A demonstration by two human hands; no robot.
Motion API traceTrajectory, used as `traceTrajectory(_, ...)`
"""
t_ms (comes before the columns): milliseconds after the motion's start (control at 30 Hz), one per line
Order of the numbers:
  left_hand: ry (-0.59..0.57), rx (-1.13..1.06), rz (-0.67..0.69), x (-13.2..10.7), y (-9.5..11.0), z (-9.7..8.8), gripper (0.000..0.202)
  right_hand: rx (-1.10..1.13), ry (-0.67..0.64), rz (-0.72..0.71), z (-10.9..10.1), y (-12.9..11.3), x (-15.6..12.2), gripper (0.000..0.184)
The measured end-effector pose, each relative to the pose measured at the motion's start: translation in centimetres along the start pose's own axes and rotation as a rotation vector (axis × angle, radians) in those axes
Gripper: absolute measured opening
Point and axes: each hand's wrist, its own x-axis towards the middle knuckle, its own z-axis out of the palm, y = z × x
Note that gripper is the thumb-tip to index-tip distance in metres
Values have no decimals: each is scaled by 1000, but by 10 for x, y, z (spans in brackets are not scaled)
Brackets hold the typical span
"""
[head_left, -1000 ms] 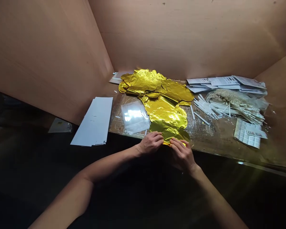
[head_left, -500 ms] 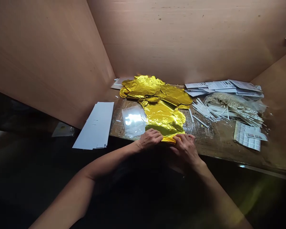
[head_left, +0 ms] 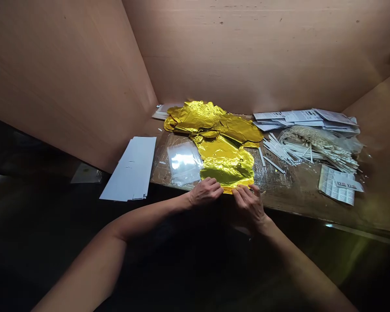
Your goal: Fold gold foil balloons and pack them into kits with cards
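Note:
A flat gold foil balloon [head_left: 225,167] lies at the near edge of the table, its near end folded over. My left hand [head_left: 205,192] curls its fingers on the fold's left side. My right hand [head_left: 248,203] pinches and presses the fold's right side with its fingertips. Behind this balloon, a heap of more gold foil balloons [head_left: 211,119] reaches to the back wall.
A stack of clear plastic bags [head_left: 183,162] lies left of the balloon, and a stack of white cards [head_left: 131,169] farther left. White sticks [head_left: 307,151], printed leaflets [head_left: 307,117] and a sticker sheet [head_left: 339,185] sit on the right. Brown board walls [head_left: 247,47] enclose the table [head_left: 295,190].
The balloon's near end has been folded over toward the far side, so it looks shorter. Both hands shifted slightly along the fold and stay on it.

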Motion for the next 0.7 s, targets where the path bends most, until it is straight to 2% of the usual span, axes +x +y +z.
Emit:
traceTrajectory(133,-69,-76,3,-3,0,2,28,78,4,7,-1,-1,-4,28)
traceTrajectory(200,-114,-152,-46,-1,-2,2,24,169,-9,49,0,0,-6,31)
traceTrajectory(300,-218,-261,-265,14,-6,2,22,244,-49,295,2,5,2,29)
traceTrajectory(367,-309,-295,-458,30,-8,1,26,223,-143,500,3,9,13,33)
traceTrajectory(433,-306,-277,-566,43,-10,0,28,156,-254,634,3,11,25,34)
traceTrajectory(500,-197,-253,-471,48,-8,1,31,79,-315,684,2,13,31,29)
traceTrajectory(567,-101,-268,-237,43,-4,3,40,45,-335,680,-2,13,25,25)
traceTrajectory(633,-101,-300,-45,33,1,6,43,34,-327,650,-9,11,11,26)
traceTrajectory(700,-126,-318,23,25,5,8,38,-32,-226,618,-20,6,-5,23)
